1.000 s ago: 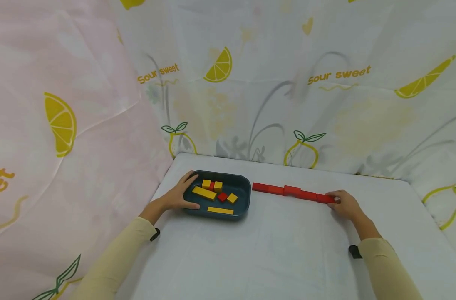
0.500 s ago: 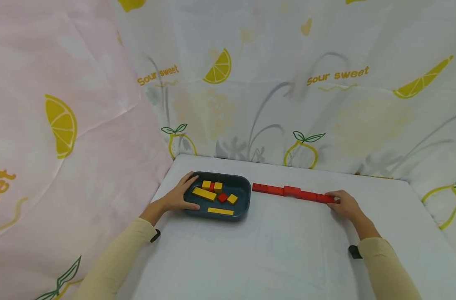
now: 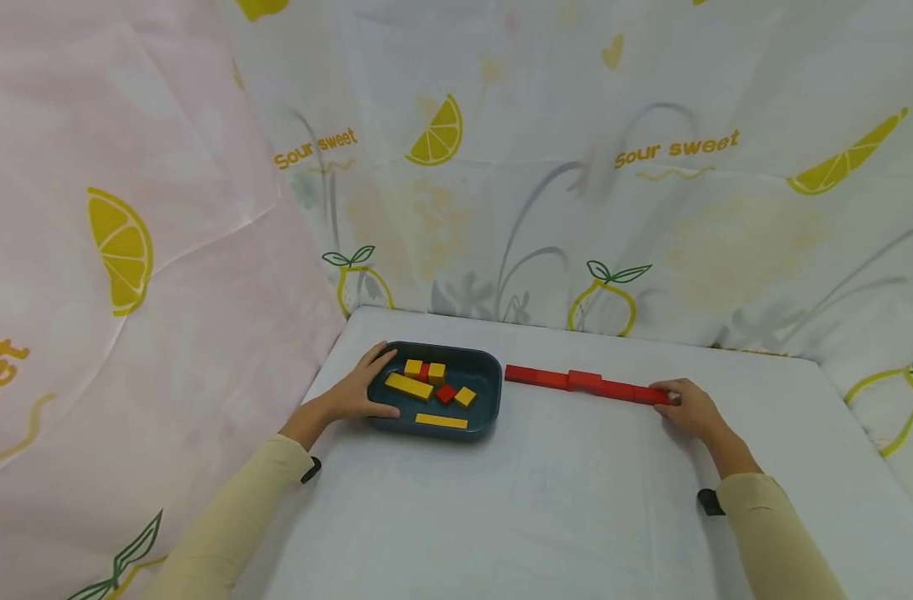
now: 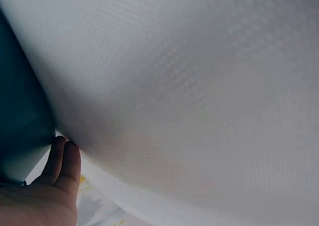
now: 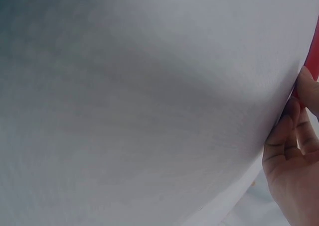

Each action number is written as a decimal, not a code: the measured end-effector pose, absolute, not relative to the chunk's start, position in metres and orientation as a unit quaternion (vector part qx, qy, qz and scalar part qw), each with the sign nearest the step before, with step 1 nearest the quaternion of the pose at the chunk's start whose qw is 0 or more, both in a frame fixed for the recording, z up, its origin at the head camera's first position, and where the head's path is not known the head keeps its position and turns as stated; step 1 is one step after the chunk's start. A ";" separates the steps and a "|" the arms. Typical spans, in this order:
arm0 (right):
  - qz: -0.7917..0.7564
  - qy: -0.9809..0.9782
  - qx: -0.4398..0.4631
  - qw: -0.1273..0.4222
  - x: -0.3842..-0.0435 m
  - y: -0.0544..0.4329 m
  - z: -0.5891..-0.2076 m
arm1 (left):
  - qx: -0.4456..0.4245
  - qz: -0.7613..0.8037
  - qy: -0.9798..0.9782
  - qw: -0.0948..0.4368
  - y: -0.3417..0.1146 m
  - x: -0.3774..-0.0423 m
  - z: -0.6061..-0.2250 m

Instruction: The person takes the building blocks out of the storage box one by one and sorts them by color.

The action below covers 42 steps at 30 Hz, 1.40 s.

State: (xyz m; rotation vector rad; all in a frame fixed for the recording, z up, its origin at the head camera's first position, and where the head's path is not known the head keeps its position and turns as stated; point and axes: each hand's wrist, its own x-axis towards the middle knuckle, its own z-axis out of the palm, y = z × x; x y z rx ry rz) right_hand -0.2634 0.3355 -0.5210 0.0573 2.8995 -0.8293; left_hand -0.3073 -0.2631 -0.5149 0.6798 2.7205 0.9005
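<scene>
draped booth point(image 3: 224, 275), room type unclear | lemon-print cloth point(image 3: 516, 208) | white tabletop point(image 3: 501, 517)

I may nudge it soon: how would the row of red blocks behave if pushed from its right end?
The row of red blocks might buckle or part rather than move as one, since its stepped outline suggests separate pieces. Each piece looks stiff, with straight edges, and its flat sides make rolling unlikely.

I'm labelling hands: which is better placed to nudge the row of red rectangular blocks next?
Right hand, probably: it pinches the row by its right end; the left hand rests on the dark blue rectangular tray.
</scene>
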 end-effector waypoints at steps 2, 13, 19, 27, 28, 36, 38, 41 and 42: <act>-0.276 0.959 0.021 0.065 -0.263 0.336 -0.521 | 0.230 0.304 0.919 0.099 -0.263 -0.307 -0.515; -0.280 0.957 0.034 0.071 -0.263 0.334 -0.522 | 0.226 0.305 0.920 0.099 -0.263 -0.308 -0.514; -0.280 0.957 0.029 0.067 -0.264 0.335 -0.525 | 0.226 0.303 0.921 0.096 -0.263 -0.308 -0.515; -0.284 0.956 0.036 0.071 -0.264 0.335 -0.524 | 0.223 0.308 0.920 0.098 -0.262 -0.309 -0.515; -0.284 0.955 0.037 0.072 -0.264 0.335 -0.524 | 0.222 0.308 0.920 0.097 -0.262 -0.309 -0.516; -0.288 0.954 0.035 0.076 -0.264 0.334 -0.523 | 0.224 0.309 0.919 0.095 -0.263 -0.309 -0.517; -0.288 0.954 0.036 0.077 -0.264 0.334 -0.523 | 0.224 0.312 0.918 0.096 -0.263 -0.309 -0.517; -0.288 0.954 0.037 0.077 -0.264 0.334 -0.523 | 0.225 0.314 0.918 0.095 -0.263 -0.308 -0.517; -0.287 0.954 0.036 0.077 -0.264 0.334 -0.523 | 0.224 0.313 0.918 0.095 -0.263 -0.308 -0.517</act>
